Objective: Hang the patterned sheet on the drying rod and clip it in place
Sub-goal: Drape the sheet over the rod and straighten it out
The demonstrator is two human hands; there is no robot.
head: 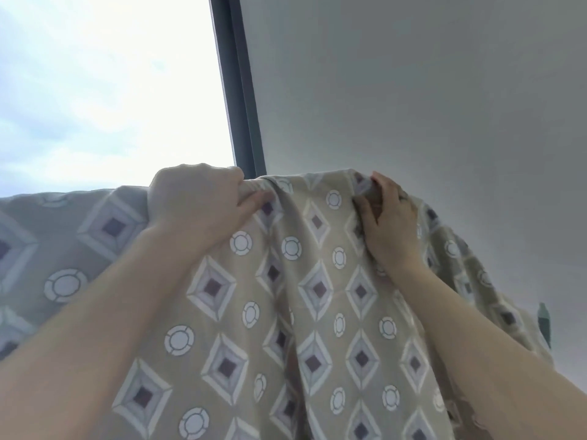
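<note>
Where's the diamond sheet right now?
In the head view the patterned sheet fills the lower frame, held up by the left hand and right hand gripping its top fold, just below the dark window frame.

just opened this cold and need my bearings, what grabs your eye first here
The patterned sheet, beige with diamonds and rings, fills the lower frame, hanging from its top fold. Both arms reach up to that fold: the left hand holds it at centre, the right hand pinches it further right. Behind, a bright window fills the upper left.
</note>
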